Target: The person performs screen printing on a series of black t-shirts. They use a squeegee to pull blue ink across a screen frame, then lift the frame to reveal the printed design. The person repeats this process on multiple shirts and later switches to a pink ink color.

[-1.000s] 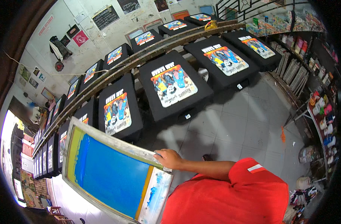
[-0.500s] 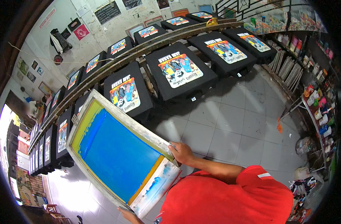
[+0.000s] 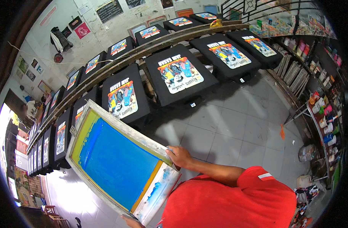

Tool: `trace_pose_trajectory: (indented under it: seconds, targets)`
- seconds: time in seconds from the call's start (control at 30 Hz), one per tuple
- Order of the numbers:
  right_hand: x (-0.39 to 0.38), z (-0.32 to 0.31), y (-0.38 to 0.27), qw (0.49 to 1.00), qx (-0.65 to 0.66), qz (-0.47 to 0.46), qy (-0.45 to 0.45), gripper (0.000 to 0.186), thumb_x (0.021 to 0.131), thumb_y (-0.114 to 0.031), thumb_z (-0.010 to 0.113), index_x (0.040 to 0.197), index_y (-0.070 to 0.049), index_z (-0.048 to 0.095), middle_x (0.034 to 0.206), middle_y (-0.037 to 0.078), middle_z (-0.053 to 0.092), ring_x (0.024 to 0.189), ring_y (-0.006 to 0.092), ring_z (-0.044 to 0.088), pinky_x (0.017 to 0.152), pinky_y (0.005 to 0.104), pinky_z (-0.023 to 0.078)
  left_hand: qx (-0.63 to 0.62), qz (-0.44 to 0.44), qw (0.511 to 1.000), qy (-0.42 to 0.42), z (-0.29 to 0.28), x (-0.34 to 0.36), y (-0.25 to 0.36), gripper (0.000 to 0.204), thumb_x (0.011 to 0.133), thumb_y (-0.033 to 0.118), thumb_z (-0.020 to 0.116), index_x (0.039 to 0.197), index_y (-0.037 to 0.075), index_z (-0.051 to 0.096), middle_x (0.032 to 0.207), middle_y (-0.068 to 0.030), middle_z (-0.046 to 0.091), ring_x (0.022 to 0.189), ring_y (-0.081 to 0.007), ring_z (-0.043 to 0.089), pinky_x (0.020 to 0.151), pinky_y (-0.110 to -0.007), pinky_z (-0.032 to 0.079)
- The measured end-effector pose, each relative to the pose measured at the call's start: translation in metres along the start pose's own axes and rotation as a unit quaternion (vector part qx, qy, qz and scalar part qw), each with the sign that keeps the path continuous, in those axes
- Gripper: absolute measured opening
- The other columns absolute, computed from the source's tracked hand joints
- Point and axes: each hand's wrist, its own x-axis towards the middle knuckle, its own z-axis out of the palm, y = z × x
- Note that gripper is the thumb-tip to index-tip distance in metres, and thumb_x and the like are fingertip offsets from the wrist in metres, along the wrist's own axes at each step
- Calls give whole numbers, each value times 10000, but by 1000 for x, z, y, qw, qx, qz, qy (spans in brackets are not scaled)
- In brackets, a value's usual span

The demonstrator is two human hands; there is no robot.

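Observation:
I carry a wooden-framed printing screen (image 3: 118, 163), tilted, in front of my body. Its mesh is coated with bright blue ink, with a yellow-green border and a white, blue-smeared strip along the end near me. My right hand (image 3: 179, 156) is closed round the frame's right edge by the near corner. At the lower edge of the picture my left hand (image 3: 131, 221) grips the opposite near corner; part of it is cut off. Beyond the screen, black T-shirts (image 3: 155, 72) with a colourful print (image 3: 180, 75) lie stretched on sloping boards.
A long wooden rail (image 3: 143, 49) divides two rows of shirt boards. On it stands a yellow object (image 3: 216, 23). At right are a table (image 3: 319, 125) of ink pots and a rack of stacked frames (image 3: 295, 74). Stools (image 3: 54, 214) stand lower left. Grey tiles (image 3: 227, 133) cover the floor.
The screen has shifted slightly left and down in the picture, with both hands still on it. The shirts ahead also sit a little further left in view.

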Motion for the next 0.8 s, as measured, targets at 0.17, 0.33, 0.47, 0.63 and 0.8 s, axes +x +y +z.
trace_pose_trajectory:
  seconds: [0.17,0.33,0.47,0.63,0.8]
  targets:
    - [15,-1,7,1000,-3,-19,8,439,917,-368,428,965,22,623,898,257,627,853,422,601,773,497,461,-306,-293,906,6,-5,-30,28,706,957,528,322,1285,-78,475,1275,-272,495,1146,-373,503,993,-414,375]
    - [20,-6,6,999,3,-21,-46,390,905,-340,448,943,4,629,853,252,623,819,425,602,716,489,463,-256,-294,915,103,-13,-77,61,789,935,596,318,1190,-118,534,1109,-242,595,989,-338,550,901,-417,410]
    - [29,0,10,997,24,-65,-39,369,902,-318,490,978,9,642,860,253,630,806,418,609,705,470,469,-238,-343,900,121,-18,-92,63,741,940,568,349,1078,-116,599,938,-208,637,829,-284,575,774,-422,433]
    - [46,11,15,992,5,-70,-101,420,912,-323,482,1029,53,627,935,273,631,879,421,613,766,452,476,-262,-392,871,137,-27,-124,81,695,940,551,363,1034,-84,629,884,-184,647,787,-281,588,750,-408,439]
    - [65,27,27,980,-2,-92,-177,423,915,-320,472,1046,53,622,940,281,626,896,430,605,778,459,470,-284,-391,845,229,-5,-161,84,690,937,556,374,984,-78,642,814,-152,639,736,-262,571,723,-396,434]
